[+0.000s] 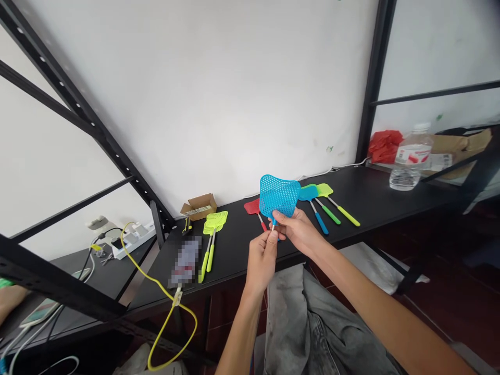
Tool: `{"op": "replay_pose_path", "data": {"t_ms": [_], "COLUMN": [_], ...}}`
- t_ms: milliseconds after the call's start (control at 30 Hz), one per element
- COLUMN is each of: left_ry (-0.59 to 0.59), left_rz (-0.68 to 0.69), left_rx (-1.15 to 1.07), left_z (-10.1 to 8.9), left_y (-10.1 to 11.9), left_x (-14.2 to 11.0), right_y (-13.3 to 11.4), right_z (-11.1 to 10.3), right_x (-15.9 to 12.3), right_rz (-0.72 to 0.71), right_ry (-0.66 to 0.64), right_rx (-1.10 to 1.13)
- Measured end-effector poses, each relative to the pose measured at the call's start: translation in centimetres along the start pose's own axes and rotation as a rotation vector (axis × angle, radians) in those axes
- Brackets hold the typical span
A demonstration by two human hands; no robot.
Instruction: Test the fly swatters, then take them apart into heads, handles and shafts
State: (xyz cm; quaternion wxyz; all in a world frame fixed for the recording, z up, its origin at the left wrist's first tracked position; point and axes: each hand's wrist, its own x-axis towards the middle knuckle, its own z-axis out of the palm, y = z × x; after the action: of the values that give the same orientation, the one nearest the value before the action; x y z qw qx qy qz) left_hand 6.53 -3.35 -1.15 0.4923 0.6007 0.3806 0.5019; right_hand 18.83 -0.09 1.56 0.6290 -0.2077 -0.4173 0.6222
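Observation:
A blue fly swatter head (278, 196) is held upright above the black table (375, 195). My right hand (297, 227) grips its lower edge and neck. My left hand (262, 256) pinches the thin metal shaft just below the head. Behind the hands a red swatter (253, 207) lies flat. To the right lie a blue-handled swatter (318, 219), a green one (331, 213) and a yellow-green one (344, 212). Two yellow-green swatters (213, 229) lie to the left.
A small cardboard box (199, 205) stands by the wall. A water bottle (410, 156), a red bag (385, 146) and a carton (457, 148) sit at the far right. A yellow cable (156, 284) runs from a power strip (130, 237). Black shelf posts frame the table.

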Motion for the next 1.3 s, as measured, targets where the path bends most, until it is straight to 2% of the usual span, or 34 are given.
{"op": "replay_pose_path", "data": {"t_ms": [133,367,567,767,833,933,1100,1200,1300], "left_ry": [-0.078,-0.169,-0.122,-0.199,-0.199,-0.183,-0.319,-0.344,-0.395], "left_rz": [-0.052,-0.148,-0.162,-0.16,-0.131,-0.065,-0.118,-0.13,-0.158], "left_rx": [-0.074,-0.216,-0.293,-0.306,-0.254,-0.068,0.157,0.163,0.143], "left_z": [-0.1,0.2,0.2,0.0,0.1,0.1,-0.9,-1.6,-2.0], "left_y": [0.8,2.4,1.9,1.6,1.4,0.7,-0.4,-0.4,-0.4], "left_x": [-0.3,-0.9,-0.5,-0.5,-0.5,-0.6,-0.9,-0.9,-0.7], "right_y": [0.2,0.4,1.4,1.4,1.2,0.6,-2.8,-5.3,-6.5], "right_z": [-0.4,-0.9,-0.7,-2.1,-2.6,-3.3,-5.3,-6.6,-7.4], "right_x": [-0.1,-0.9,-1.2,-1.3,-1.1,-0.2,2.0,3.0,3.8], "right_rz": [-0.008,0.016,0.017,0.038,0.011,-0.044,-0.166,-0.199,-0.208], "right_ry": [-0.032,-0.136,-0.119,-0.14,-0.096,0.04,0.331,0.373,0.377], "right_rx": [0.023,-0.071,-0.045,-0.158,-0.206,-0.178,0.016,0.021,0.031]}}
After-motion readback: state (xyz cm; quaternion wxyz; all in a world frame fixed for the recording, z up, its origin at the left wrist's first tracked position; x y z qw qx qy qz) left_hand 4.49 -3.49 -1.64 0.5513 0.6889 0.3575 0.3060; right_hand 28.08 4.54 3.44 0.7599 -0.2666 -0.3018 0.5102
